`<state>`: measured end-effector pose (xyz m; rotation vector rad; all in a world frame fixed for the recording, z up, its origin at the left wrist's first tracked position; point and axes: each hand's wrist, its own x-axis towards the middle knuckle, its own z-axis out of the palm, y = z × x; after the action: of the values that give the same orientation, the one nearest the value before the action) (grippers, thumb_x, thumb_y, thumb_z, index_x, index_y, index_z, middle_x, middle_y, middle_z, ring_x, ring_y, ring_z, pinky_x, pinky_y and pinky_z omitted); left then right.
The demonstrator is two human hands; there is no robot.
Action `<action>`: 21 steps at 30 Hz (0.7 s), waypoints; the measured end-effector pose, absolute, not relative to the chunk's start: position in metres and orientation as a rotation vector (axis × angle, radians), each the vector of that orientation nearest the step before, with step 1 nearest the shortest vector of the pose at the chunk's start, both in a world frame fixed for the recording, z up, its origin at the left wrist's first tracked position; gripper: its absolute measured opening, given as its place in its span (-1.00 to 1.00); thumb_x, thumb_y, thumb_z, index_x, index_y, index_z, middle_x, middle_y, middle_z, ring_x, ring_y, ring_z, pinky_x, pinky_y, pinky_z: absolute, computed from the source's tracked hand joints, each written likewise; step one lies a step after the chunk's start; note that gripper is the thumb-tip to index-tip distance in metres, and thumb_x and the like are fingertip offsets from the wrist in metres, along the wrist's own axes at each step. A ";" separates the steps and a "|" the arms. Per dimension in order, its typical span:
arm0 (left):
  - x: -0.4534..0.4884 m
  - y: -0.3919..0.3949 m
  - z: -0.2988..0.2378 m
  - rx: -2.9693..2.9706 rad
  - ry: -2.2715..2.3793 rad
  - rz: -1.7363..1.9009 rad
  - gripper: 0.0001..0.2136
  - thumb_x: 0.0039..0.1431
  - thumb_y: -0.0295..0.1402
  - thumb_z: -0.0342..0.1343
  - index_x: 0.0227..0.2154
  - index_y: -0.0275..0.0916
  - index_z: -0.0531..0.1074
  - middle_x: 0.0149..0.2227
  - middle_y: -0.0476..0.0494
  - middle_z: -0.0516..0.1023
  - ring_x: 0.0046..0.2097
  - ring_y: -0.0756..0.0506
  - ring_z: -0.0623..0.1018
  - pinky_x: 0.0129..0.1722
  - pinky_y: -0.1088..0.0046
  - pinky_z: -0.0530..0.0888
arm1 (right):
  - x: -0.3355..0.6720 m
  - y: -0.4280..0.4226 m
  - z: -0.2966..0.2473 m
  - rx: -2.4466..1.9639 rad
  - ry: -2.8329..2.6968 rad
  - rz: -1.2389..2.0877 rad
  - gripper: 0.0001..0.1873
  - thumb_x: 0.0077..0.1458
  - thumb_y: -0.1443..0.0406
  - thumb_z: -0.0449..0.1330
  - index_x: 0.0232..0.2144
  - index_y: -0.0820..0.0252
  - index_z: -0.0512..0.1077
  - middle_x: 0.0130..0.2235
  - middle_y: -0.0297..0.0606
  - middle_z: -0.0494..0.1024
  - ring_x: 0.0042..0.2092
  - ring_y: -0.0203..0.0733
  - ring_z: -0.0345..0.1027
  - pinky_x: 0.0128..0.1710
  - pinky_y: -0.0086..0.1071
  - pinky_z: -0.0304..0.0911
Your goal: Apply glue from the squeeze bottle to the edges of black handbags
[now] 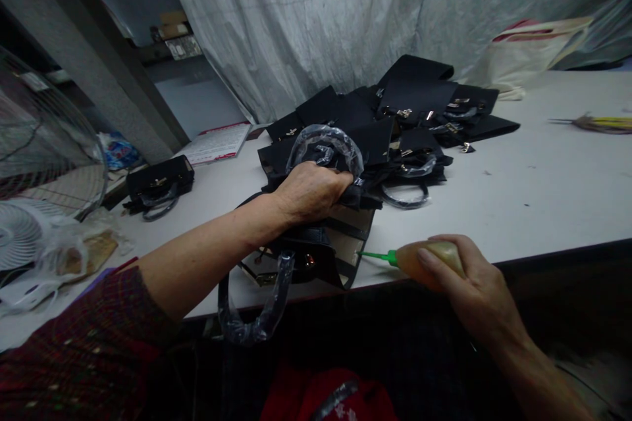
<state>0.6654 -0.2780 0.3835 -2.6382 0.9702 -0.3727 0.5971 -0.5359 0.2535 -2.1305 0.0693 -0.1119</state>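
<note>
My left hand (310, 192) is closed on the top of a black handbag (316, 247) at the near edge of the white table (533, 191). The bag's plastic-wrapped handles loop above my hand and hang off the table edge. My right hand (464, 279) grips a soft yellowish squeeze bottle (424, 260). Its green nozzle (378, 254) points left and touches the tan inner edge of the bag.
A pile of several black bag pieces with metal clasps (409, 115) lies behind the bag. Another black bag (158, 184) sits at the left. A fan (44, 171) stands far left. A white tote (528, 52) and a brush (600, 123) lie at the right.
</note>
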 end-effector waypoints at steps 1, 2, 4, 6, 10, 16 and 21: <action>0.665 -0.278 0.383 -2.640 0.970 -0.370 -0.78 0.16 -0.25 0.15 -0.20 -0.25 0.49 -0.30 -0.18 0.65 -0.27 -0.21 0.65 -0.30 0.30 0.46 | 0.597 -0.536 0.253 -2.128 0.087 -0.121 -0.45 0.01 -0.22 0.12 -0.21 0.06 0.42 -0.31 -0.22 0.57 -0.27 0.09 0.46 -0.29 -0.13 0.34; 0.666 -0.278 0.383 -2.640 0.974 -0.371 -0.78 0.16 -0.25 0.14 -0.20 -0.25 0.49 -0.31 -0.18 0.65 -0.27 -0.21 0.65 -0.30 0.31 0.46 | 0.596 -0.537 0.253 -2.124 0.094 -0.118 -0.44 0.00 -0.22 0.12 -0.21 0.06 0.42 -0.31 -0.23 0.57 -0.27 0.09 0.47 -0.29 -0.13 0.34; 0.666 -0.278 0.383 -2.642 0.982 -0.379 -0.79 0.17 -0.25 0.12 -0.20 -0.25 0.49 -0.32 -0.17 0.65 -0.28 -0.20 0.64 -0.31 0.32 0.45 | 0.592 -0.536 0.254 -2.115 0.074 -0.092 -0.43 0.00 -0.23 0.12 -0.20 0.04 0.43 -0.28 -0.23 0.58 -0.25 0.10 0.47 -0.30 -0.14 0.35; 0.666 -0.278 0.383 -2.642 0.981 -0.387 -0.78 0.17 -0.26 0.13 -0.20 -0.26 0.49 -0.33 -0.18 0.65 -0.28 -0.20 0.64 -0.31 0.33 0.44 | 0.587 -0.535 0.258 -2.108 0.025 -0.078 -0.44 0.00 -0.22 0.13 -0.20 0.04 0.43 -0.28 -0.23 0.59 -0.26 0.09 0.48 -0.32 -0.16 0.35; 0.666 -0.278 0.383 -2.637 0.975 -0.390 -0.78 0.16 -0.26 0.13 -0.20 -0.27 0.49 -0.31 -0.20 0.65 -0.28 -0.21 0.65 -0.33 0.32 0.43 | 0.577 -0.529 0.263 -2.137 -0.055 -0.210 -0.50 0.01 -0.15 0.15 -0.21 0.08 0.43 -0.30 -0.19 0.58 -0.33 0.04 0.47 -0.35 -0.17 0.34; 0.666 -0.278 0.384 -2.635 1.000 -0.383 -0.78 0.17 -0.26 0.11 -0.20 -0.27 0.48 -0.31 -0.20 0.65 -0.27 -0.20 0.65 -0.32 0.32 0.43 | 0.570 -0.526 0.259 -2.144 -0.164 -0.257 -0.57 0.08 -0.06 0.17 -0.17 0.09 0.42 -0.27 -0.20 0.58 -0.33 -0.02 0.48 -0.35 -0.22 0.35; 0.666 -0.278 0.383 -2.636 0.985 -0.383 -0.78 0.15 -0.26 0.14 -0.20 -0.27 0.49 -0.32 -0.19 0.65 -0.26 -0.21 0.65 -0.31 0.32 0.43 | 0.571 -0.528 0.257 -2.175 -0.067 -0.323 -0.53 0.05 -0.10 0.16 -0.16 0.09 0.43 -0.25 -0.17 0.58 -0.31 0.03 0.47 -0.34 -0.19 0.35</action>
<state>0.6659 -0.2781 0.3827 -2.6355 0.9852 -0.3831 0.5711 -0.5280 0.2571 -2.1748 -0.0668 -0.3232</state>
